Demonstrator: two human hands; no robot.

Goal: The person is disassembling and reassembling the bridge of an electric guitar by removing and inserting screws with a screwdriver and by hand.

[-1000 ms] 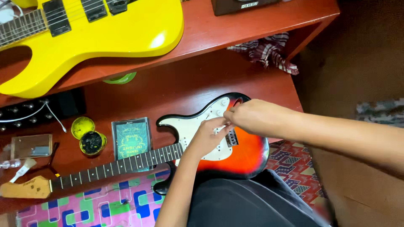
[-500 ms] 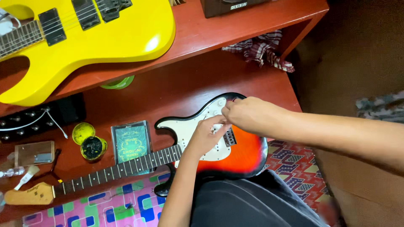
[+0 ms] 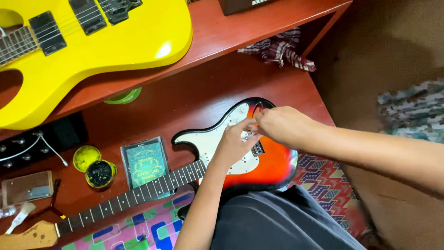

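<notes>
Both hands have crept up toward twelve o'clock on the red sunburst guitar [image 3: 270,164], which lies across the person's lap and the red desk [image 3: 194,99]; the left hand [image 3: 236,141] and right hand [image 3: 282,125] now meet fingertip to fingertip over the white pickguard [image 3: 210,141]. Whatever small part they pinch is hidden beneath the fingers, so I cannot tell if either hand truly grips anything. At ten o'clock the yellow guitar [image 3: 115,51] is cut off by the frame.
</notes>
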